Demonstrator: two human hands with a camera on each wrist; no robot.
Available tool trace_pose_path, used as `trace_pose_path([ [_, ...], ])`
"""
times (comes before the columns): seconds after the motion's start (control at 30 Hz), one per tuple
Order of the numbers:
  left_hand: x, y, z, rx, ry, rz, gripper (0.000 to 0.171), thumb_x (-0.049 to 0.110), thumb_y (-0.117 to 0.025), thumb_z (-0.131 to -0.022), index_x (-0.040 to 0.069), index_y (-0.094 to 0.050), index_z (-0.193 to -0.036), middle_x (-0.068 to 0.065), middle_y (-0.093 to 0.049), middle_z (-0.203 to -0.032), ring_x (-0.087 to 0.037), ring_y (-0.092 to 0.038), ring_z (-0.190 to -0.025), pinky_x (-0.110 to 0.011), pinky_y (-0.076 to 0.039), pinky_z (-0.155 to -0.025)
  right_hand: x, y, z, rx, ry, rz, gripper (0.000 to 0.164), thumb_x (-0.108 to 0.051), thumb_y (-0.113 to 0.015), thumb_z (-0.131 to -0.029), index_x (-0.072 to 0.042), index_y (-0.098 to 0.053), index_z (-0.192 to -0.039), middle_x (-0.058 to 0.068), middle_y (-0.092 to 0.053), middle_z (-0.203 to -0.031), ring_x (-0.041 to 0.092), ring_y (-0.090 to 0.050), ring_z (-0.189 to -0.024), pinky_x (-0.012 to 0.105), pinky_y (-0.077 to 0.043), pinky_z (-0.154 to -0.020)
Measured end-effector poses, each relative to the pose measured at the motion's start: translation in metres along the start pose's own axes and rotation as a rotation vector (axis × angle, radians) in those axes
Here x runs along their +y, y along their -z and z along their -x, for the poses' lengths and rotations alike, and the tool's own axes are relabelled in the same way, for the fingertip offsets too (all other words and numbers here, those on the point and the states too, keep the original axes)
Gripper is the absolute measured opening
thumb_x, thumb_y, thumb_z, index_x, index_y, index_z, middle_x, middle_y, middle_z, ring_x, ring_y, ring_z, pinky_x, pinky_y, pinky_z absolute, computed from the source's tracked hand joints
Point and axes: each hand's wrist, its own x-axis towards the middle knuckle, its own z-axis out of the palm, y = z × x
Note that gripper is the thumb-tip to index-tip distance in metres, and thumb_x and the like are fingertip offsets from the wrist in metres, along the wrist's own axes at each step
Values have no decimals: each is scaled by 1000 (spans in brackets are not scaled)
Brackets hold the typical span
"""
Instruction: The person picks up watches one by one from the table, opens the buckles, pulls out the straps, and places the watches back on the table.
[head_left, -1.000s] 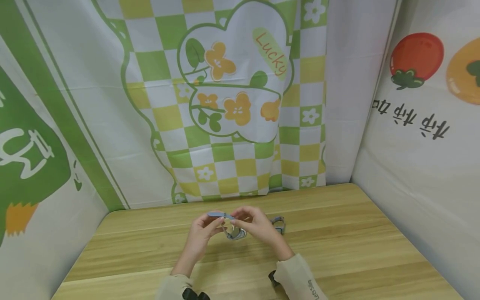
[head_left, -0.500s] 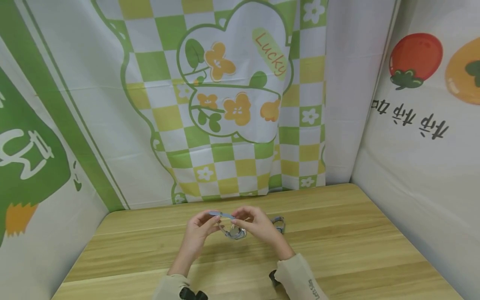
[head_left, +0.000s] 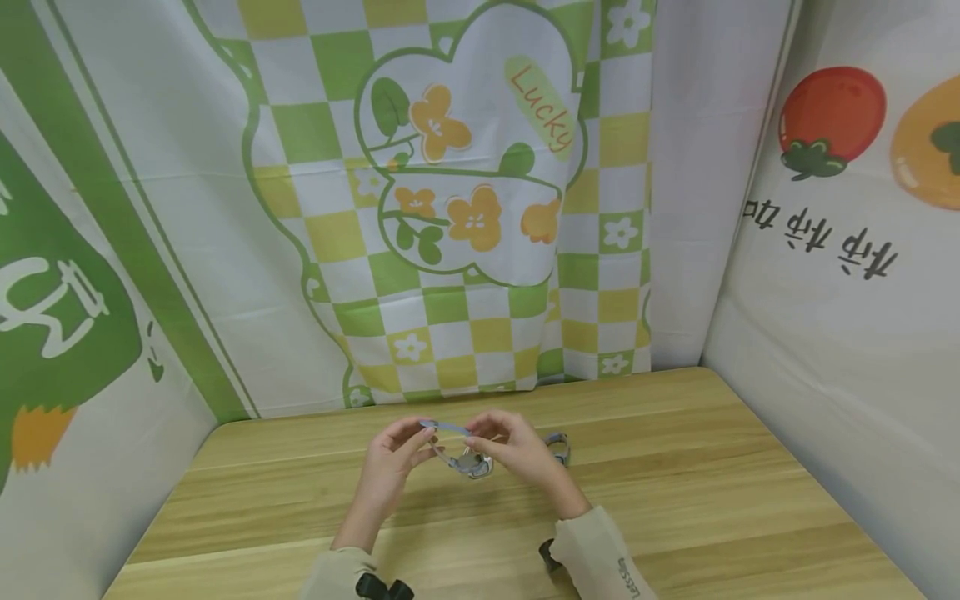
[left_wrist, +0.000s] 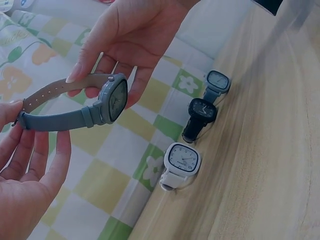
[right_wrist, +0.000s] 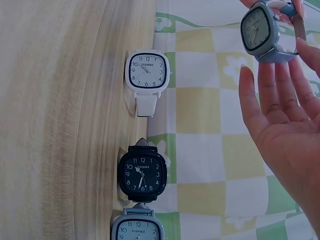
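Note:
A blue-grey watch (left_wrist: 107, 100) is held up off the table between both hands, its strap forming a loop with a brown inner face. My left hand (head_left: 386, 471) pinches the buckle end of the strap between thumb and fingers. With thumb and fingertips, my right hand (head_left: 521, 454) pinches the other part of the strap, with the watch case hanging near its fingers. In the right wrist view, the dial of the held watch (right_wrist: 260, 30) faces outward, and the palm of the right hand (right_wrist: 285, 110) shows.
On the wooden table (head_left: 660, 500), a white watch (right_wrist: 147, 72), a black watch (right_wrist: 142, 175) and another blue-grey watch (head_left: 558, 448) stand in a row near the checked curtain (head_left: 480, 325). The hands hide the white and black ones in the head view.
My left hand has drifted slightly left, and the top of the strap now shows longer between the hands. My right hand stays almost in place.

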Motion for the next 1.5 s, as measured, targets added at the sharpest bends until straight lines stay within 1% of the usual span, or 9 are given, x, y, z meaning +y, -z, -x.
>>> trace_pose_path([
  [0.17,-1,-3,1,-5,5,-7,17,-4,-63,-102,-12,-66,-116,-4,-69,-98,-17,-69,-93,-35,-64,-87,0,-1,0,13,6,6,20,-11,-69,-104,2,-71,-118,16,-74,-106,17,-68,-95,28,-58,-83],
  [0.33,-2,-5,1,-24,-2,-32,20,-3,-64,-102,-16,-64,-118,-5,-69,-98,-17,-69,-93,-33,-64,-86,-2,-4,-1,30,10,10,20,-12,-69,-103,2,-71,-118,16,-74,-106,18,-69,-95,27,-58,-82],
  [0.47,-4,-7,2,-20,-3,-36,20,-5,-64,-101,-17,-64,-117,-6,-70,-99,-14,-68,-92,-33,-64,-85,-4,-5,-1,40,17,10,20,-11,-69,-103,2,-71,-118,17,-74,-105,22,-70,-93,25,-58,-80],
  [0.6,-6,-9,2,-50,1,-54,24,-4,-64,-102,-19,-62,-119,-5,-71,-101,-14,-67,-93,-34,-64,-86,-6,-6,-1,42,32,8,20,-11,-69,-104,2,-72,-118,17,-75,-105,27,-71,-93,25,-58,-78],
  [0.93,-7,-9,3,-71,0,-70,26,-3,-63,-103,-19,-61,-123,-1,-70,-104,-20,-68,-97,-34,-64,-86,-7,-6,0,33,40,44,19,-13,-69,-104,1,-73,-116,17,-75,-110,32,-72,-94,26,-59,-77],
  [1.13,-7,-7,3,-77,-3,-83,27,-2,-64,-102,-19,-62,-123,-2,-70,-105,-15,-68,-95,-34,-64,-85,-7,-6,0,25,29,47,19,-14,-69,-104,1,-74,-116,18,-75,-110,39,-72,-95,26,-59,-78],
  [1.23,-5,-6,2,-60,-2,-83,27,-1,-64,-103,-20,-61,-122,-3,-69,-103,-16,-68,-95,-33,-64,-85,-6,-4,-1,32,14,55,19,-14,-68,-104,1,-74,-116,19,-75,-108,36,-72,-92,27,-60,-77],
  [1.37,-3,-2,2,-26,-2,-78,28,-1,-64,-103,-20,-61,-123,-3,-69,-102,-15,-67,-93,-33,-64,-85,-7,0,-1,54,9,54,18,-12,-68,-104,2,-74,-114,17,-76,-101,22,-69,-82,34,-62,-72],
  [1.5,-3,-1,1,-29,1,-79,28,-1,-64,-103,-20,-61,-123,-5,-69,-103,-14,-67,-93,-33,-64,-85,-9,2,-1,55,19,49,19,-12,-68,-104,3,-74,-114,15,-76,-98,16,-68,-78,38,-63,-71],
])
